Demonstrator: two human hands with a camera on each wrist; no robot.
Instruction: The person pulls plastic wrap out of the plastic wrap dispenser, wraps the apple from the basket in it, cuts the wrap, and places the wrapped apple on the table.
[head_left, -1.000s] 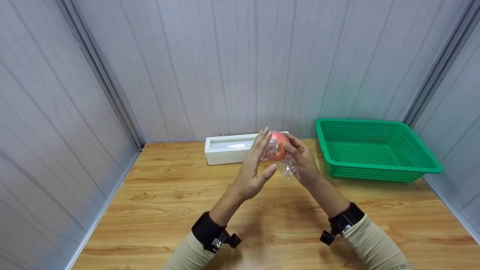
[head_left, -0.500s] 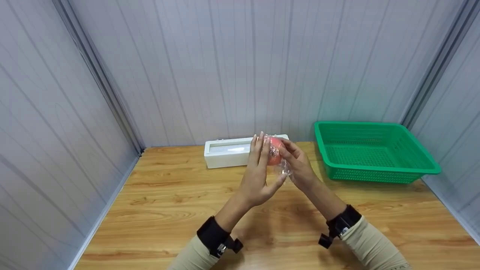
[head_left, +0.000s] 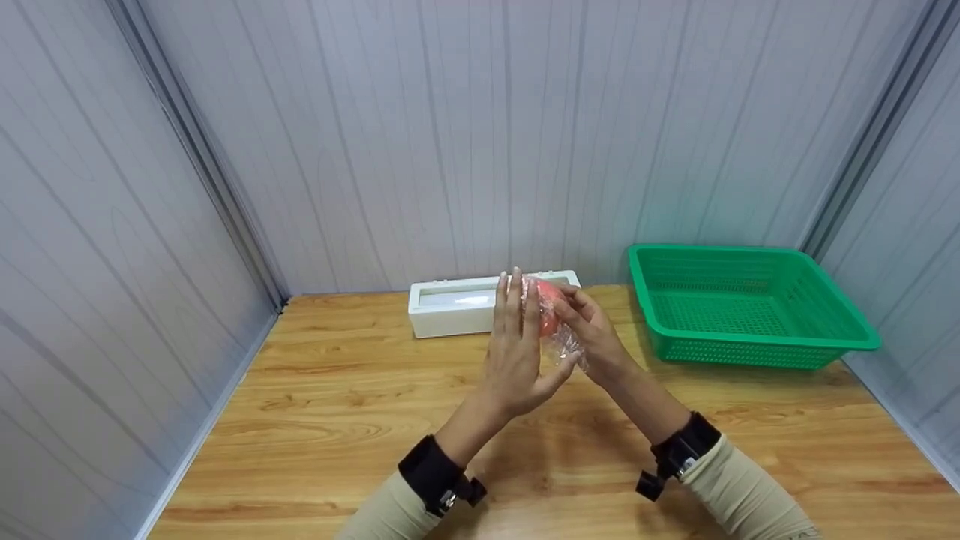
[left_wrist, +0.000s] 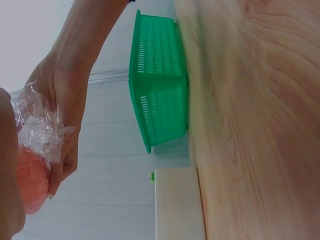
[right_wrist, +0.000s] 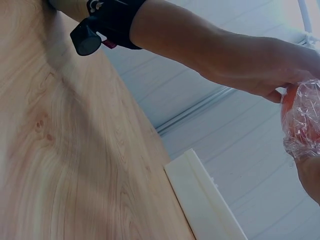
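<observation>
I see left hand [head_left: 517, 352] fingers straight together, pressing wrapped tomato [head_left: 546, 313] above table [head_left: 300, 420] | right hand [head_left: 592, 334] pinches cling film [head_left: 566, 341] | basket [head_left: 750, 349] at 2 o'clock | risk: film may tear if pulled hard.

We see a wooden table [head_left: 337, 420] with a pale, knotty grain, set into a corner of grey panelled walls. On it, along the far edge, a long white box [head_left: 457, 307] lies flat near the middle, and a green perforated plastic basket [head_left: 750, 307] stands to its right, near the box but apart from it.
</observation>
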